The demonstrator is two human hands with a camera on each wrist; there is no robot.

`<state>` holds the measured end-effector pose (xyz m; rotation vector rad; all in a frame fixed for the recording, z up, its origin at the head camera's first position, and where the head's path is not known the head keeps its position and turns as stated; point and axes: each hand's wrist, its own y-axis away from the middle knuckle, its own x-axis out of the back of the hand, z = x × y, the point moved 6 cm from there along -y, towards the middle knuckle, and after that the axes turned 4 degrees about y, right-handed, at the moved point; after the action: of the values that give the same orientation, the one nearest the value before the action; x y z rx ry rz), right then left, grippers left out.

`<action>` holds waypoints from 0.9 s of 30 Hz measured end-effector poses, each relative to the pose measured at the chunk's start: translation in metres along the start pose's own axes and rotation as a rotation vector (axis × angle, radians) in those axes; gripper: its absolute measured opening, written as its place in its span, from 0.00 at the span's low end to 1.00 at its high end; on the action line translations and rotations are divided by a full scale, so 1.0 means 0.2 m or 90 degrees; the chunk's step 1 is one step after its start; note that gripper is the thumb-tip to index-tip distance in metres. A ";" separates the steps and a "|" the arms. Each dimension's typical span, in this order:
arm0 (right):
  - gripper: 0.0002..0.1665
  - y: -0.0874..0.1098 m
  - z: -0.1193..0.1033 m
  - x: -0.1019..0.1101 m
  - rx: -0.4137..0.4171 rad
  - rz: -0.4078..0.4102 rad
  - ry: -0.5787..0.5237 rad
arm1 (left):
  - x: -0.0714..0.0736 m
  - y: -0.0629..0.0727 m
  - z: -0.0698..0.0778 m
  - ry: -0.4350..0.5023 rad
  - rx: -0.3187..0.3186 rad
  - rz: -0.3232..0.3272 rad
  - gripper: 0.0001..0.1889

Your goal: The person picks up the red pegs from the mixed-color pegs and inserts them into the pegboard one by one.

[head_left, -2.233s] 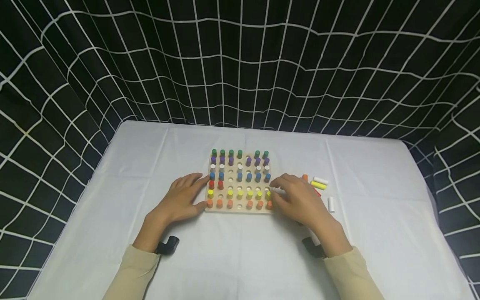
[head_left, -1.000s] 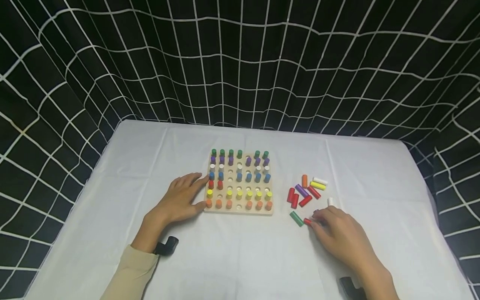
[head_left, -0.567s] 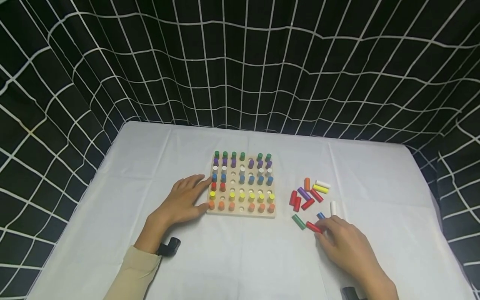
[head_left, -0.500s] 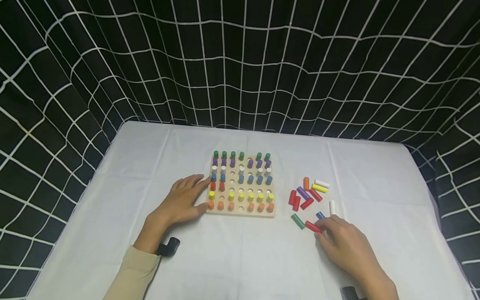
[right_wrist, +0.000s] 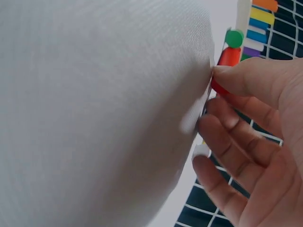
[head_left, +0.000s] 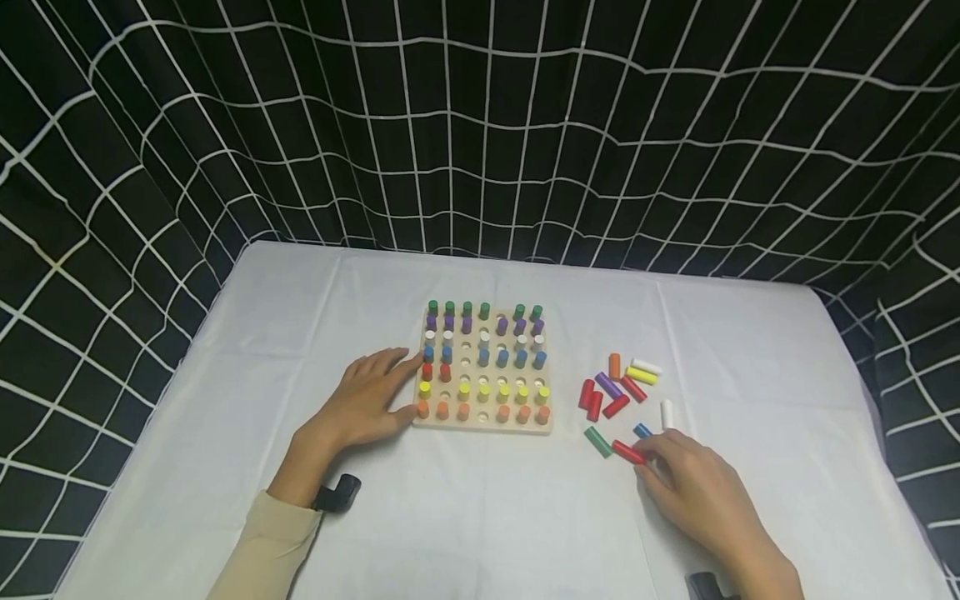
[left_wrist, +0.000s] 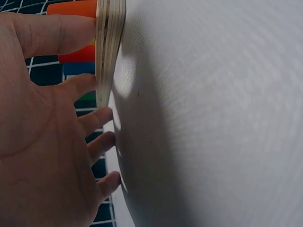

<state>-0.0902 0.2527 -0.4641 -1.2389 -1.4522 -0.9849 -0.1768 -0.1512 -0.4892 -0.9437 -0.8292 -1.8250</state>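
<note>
A wooden pegboard lies on the table, with rows of coloured pegs standing in its holes; several holes in the red row are bare. At its left edge rests my left hand, fingers spread, with thumb and index finger touching the board's side. Right of the board, my right hand pinches the end of a red peg lying on the cloth, thumb and index finger on it in the right wrist view. Near its fingertips lie a blue peg, a green peg and a white peg.
More loose pegs lie farther back on the right: several red, a purple peg, an orange peg, a yellow peg and another white one. White cloth covers the table. Black netting-patterned curtain surrounds it.
My right hand has moved from the board's right edge out to the loose pegs and grips a red one, which has shifted slightly right. The left hand stays at the board.
</note>
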 end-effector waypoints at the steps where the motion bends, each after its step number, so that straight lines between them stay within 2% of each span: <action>1: 0.12 0.00 0.00 0.00 -0.001 0.003 0.004 | 0.00 0.00 0.00 0.000 -0.001 -0.001 0.41; 9: 0.13 0.00 0.02 0.01 -0.033 -0.020 0.009 | 0.00 0.01 0.00 0.001 -0.010 0.010 0.40; 16: 0.14 0.02 0.01 0.06 -0.022 0.040 -0.022 | 0.00 0.01 0.00 -0.003 -0.009 0.005 0.41; 23: 0.13 0.01 -0.01 0.09 -0.013 0.065 -0.040 | 0.00 0.01 0.00 -0.007 -0.004 0.004 0.41; 27: 0.15 0.01 -0.02 0.12 0.020 0.091 -0.042 | -0.01 0.00 0.00 0.000 -0.003 0.001 0.41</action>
<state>-0.0881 0.2542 -0.4404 -1.3431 -1.4031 -0.8289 -0.1759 -0.1516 -0.4903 -0.9468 -0.8248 -1.8262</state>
